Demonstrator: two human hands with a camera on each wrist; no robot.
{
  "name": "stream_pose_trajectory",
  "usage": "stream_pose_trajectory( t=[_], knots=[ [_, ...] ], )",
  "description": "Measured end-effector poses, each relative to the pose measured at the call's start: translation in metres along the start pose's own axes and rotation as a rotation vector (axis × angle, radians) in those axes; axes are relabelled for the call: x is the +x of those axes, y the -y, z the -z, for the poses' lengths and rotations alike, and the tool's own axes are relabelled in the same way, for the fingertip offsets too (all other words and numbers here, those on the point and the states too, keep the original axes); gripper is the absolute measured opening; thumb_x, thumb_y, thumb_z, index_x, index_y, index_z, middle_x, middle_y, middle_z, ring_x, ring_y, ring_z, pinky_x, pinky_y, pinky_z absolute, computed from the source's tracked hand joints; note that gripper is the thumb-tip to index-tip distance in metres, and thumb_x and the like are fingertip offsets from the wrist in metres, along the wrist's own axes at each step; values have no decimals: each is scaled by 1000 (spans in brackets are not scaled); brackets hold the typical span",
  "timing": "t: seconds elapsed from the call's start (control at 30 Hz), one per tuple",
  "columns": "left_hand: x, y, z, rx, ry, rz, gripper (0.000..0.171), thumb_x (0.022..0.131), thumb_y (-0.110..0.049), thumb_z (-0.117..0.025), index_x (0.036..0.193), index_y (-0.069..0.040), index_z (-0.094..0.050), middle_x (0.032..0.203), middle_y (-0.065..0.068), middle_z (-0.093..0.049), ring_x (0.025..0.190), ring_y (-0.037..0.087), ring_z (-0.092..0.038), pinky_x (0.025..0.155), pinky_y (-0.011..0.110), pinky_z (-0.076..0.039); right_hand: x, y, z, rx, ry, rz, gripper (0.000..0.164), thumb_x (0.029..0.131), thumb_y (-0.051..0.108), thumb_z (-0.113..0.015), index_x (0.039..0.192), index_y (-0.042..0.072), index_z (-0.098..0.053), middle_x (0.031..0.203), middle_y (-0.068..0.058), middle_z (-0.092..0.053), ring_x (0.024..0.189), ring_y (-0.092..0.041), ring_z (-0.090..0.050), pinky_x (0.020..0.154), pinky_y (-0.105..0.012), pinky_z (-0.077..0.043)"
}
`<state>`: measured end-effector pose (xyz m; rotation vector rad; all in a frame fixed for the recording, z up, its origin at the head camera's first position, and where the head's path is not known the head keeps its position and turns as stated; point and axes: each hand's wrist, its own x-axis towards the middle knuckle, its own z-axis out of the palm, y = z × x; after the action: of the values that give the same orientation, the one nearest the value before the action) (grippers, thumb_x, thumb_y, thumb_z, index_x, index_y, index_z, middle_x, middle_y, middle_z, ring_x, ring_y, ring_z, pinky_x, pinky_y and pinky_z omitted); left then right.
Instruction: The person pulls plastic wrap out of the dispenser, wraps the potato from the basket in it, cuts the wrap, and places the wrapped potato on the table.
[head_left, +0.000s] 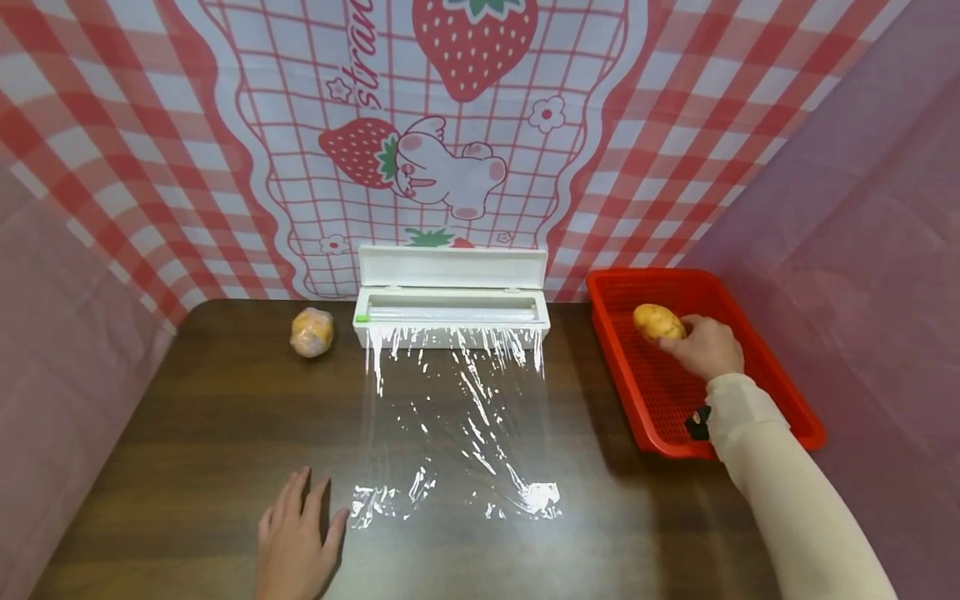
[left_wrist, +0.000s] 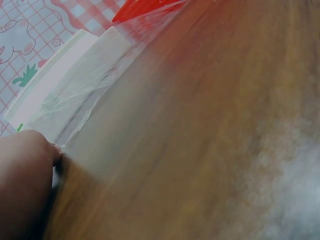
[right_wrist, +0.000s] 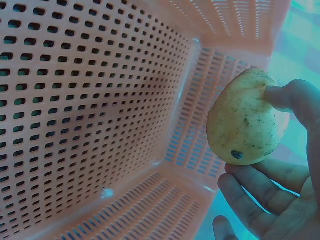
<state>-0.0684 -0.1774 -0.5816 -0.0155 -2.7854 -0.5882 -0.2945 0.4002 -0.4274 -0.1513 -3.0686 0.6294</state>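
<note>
A yellow potato (head_left: 658,322) is gripped by my right hand (head_left: 708,348) over the red basket (head_left: 621,367). In the right wrist view the thumb presses one side of the potato (right_wrist: 245,120) and the fingers (right_wrist: 260,187) hold it from below. My left hand (head_left: 294,537) rests on the table with its fingers spread, beside the lower left corner of a sheet of plastic wrap (head_left: 457,425). The sheet lies across the table, drawn out of a white wrap dispenser (head_left: 452,337) whose lid stands up.
A round, orange-yellow item in plastic wrap (head_left: 312,332) sits left of the dispenser on the brown wooden table (head_left: 225,400). Behind the table hangs a red-and-white checked cloth (head_left: 292,167) with strawberry prints. Pinkish cloth (head_left: 847,250) walls off the sides.
</note>
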Motion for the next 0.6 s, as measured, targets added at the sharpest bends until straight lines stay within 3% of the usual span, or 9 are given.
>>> stream_pose_trajectory(
  t=[0.6],
  knots=[
    [1, -2, 1, 13, 23, 19, 55, 91, -32, -70, 131, 4, -60, 146, 30, -42, 134, 47, -37, 101, 65, -30, -19, 36, 6, 61, -76, 132, 67, 87, 32, -75, 137, -6, -53, 127, -29, -57, 101, -40, -55, 89, -60, -48]
  ],
)
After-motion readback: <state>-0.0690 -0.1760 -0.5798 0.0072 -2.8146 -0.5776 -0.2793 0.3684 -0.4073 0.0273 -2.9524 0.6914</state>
